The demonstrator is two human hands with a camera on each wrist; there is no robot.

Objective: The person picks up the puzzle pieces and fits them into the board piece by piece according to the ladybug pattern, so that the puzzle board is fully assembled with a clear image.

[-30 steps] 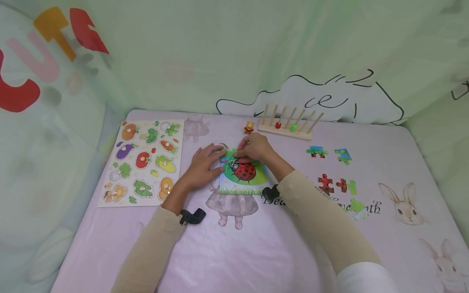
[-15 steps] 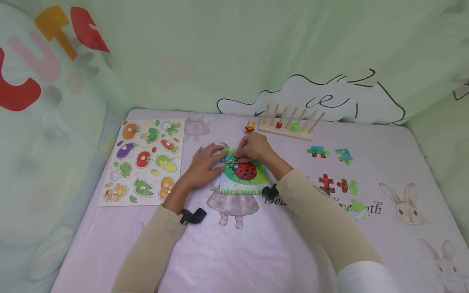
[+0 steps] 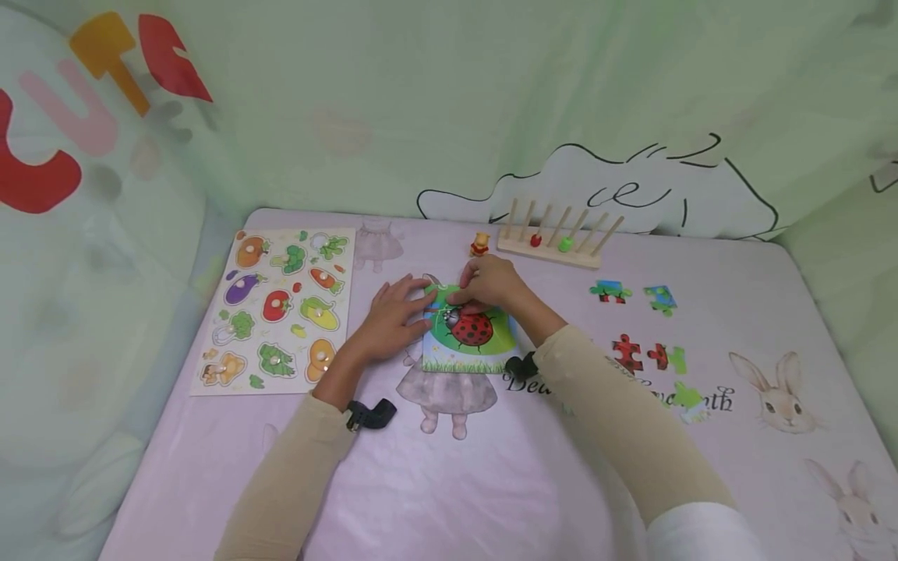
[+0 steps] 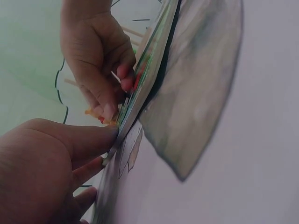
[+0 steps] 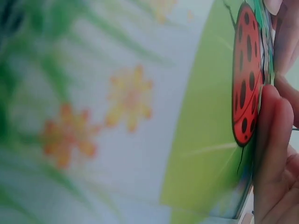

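Observation:
A ladybug jigsaw puzzle point(image 3: 468, 351) lies in its square tray in the middle of the table. My left hand point(image 3: 394, 321) rests at its left edge, fingers spread and the thumb touching the rim, as the left wrist view also shows. Over the puzzle's upper part is my right hand point(image 3: 491, 282), fingers bent and thumb down against the surface, pinching a small jigsaw piece point(image 4: 122, 108) largely hidden by the fingers. The right wrist view shows the printed red ladybug point(image 5: 246, 77) beside the bent fingers point(image 5: 273, 121).
Loose jigsaw pieces lie at the right, among them a red one point(image 3: 627, 352) and a blue one point(image 3: 660, 298). A vegetable peg board point(image 3: 341, 312) is at the left. Behind stand a small bear figure point(image 3: 479, 244) and a wooden peg rack point(image 3: 547, 253).
Both hands stay in nearly the same places on the puzzle; the right fingers shift only slightly. The whole head view drifts a little.

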